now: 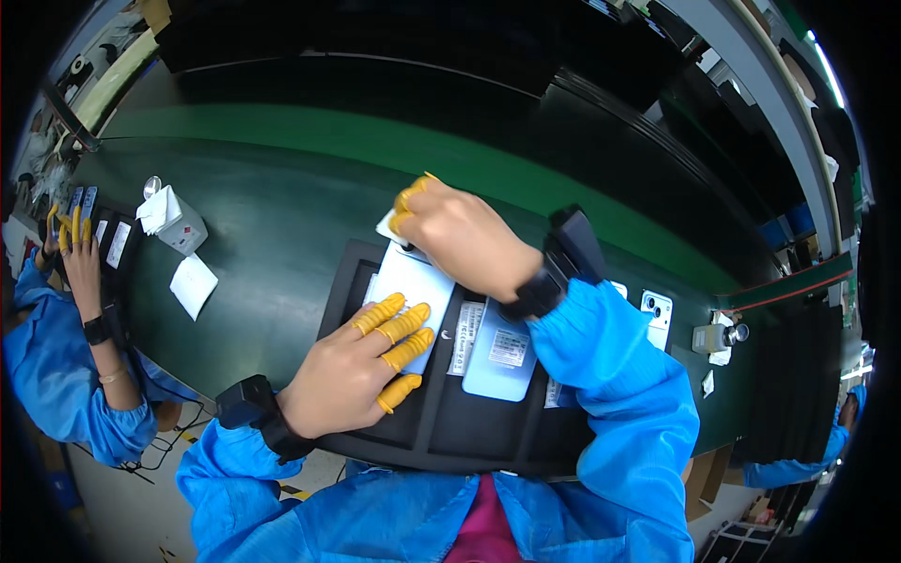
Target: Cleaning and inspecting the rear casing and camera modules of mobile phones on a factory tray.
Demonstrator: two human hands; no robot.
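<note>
A pale blue smartphone lies at the left of a black compartmented tray. My left hand, with yellow finger cots, rests on the phone's lower half, its fingers stretched out over the surface. Closed at the phone's top end, my right hand pinches a small white wipe beside the camera area; its fingertips are partly hidden. Another light blue phone, bearing a white label, lies in the tray to the right. Between the two phones is a printed white label strip.
A white phone lies right of my sleeve. Solvent containers stand at left and right, with a white wipe near the left one. A co-worker's hands work at the green table's far left.
</note>
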